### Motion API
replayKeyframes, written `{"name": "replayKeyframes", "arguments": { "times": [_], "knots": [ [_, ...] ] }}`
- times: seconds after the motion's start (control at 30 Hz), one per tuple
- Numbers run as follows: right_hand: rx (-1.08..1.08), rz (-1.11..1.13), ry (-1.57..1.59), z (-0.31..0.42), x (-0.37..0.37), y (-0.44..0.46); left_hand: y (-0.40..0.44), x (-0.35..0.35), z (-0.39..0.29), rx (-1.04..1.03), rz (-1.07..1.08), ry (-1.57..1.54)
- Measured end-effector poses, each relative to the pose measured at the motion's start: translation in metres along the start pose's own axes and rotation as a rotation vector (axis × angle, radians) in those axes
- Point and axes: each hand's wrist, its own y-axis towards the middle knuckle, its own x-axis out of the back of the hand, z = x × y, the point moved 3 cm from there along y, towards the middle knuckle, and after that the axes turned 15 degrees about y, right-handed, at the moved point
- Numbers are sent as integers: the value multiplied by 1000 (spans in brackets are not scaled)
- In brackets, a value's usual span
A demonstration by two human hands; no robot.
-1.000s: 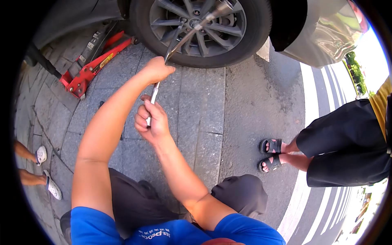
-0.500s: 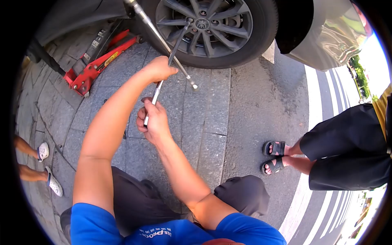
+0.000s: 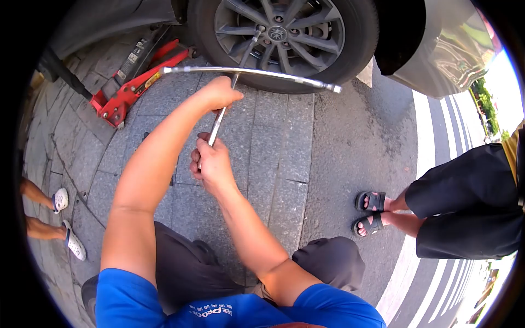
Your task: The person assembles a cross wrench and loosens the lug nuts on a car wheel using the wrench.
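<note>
A four-way lug wrench (image 3: 273, 74) reaches from my hands to the car wheel (image 3: 284, 57). Its far end meets the wheel at a lug nut (image 3: 261, 28) left of the centre cap. The crossbar lies nearly level across the view, below the hub. My left hand (image 3: 221, 94) is closed around the shaft just on my side of the crossbar. Further down, the fingers of my right hand (image 3: 214, 164) wrap the near end of the same shaft, hiding its tip.
A red floor jack (image 3: 124, 97) stands at the car's left side. To the right, a person in black shorts (image 3: 465, 202) and sandals stands on the asphalt. Another person's white clogs (image 3: 74, 241) show at far left. The car bumper (image 3: 432, 65) overhangs at upper right.
The wrench's crossbar has turned from a steep slant to nearly level. Both hands keep their places on the shaft. The whole view has shifted slightly.
</note>
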Motion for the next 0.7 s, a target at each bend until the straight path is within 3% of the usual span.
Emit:
{"name": "replayKeyframes", "arguments": {
  "times": [0.03,0.13,0.2,0.23,0.27,0.33,0.37,0.4,0.47,0.5,0.53,0.6,0.63,0.67,0.7],
  "knots": [
    [158,-157,-486,1,16,8,2,0,2,-52,3,158],
    [385,-290,-1127,11,8,2,-3,1,-3,-87,-33,385],
    [282,-83,-492,10,-14,-9,-3,1,1,-39,44,-122],
    [177,52,-126,7,-15,-10,-3,3,2,-39,39,-120],
    [175,57,-125,5,-13,-9,-5,3,2,-55,93,-246],
    [79,232,295,-2,-8,-7,-9,0,1,-86,207,-498],
    [29,316,506,-3,-11,-7,-5,0,0,-88,180,-326],
    [26,314,511,-5,-13,-6,-4,2,1,-83,179,-325],
    [127,-274,-498,-2,-5,1,-3,12,-2,-90,-53,239],
    [254,-350,-817,4,-5,-1,-4,13,-4,-114,-45,381],
    [251,-348,-821,6,2,0,2,8,1,-112,-48,378],
    [460,-295,-1251,13,6,-2,0,3,-6,-329,-349,684],
    [502,-233,-1157,12,8,-2,6,0,3,-71,-88,204],
    [502,-232,-1161,12,-3,-7,6,5,6,-72,-90,201],
    [357,-51,-585,10,-19,-14,5,7,11,-104,69,-209]
  ]
}}
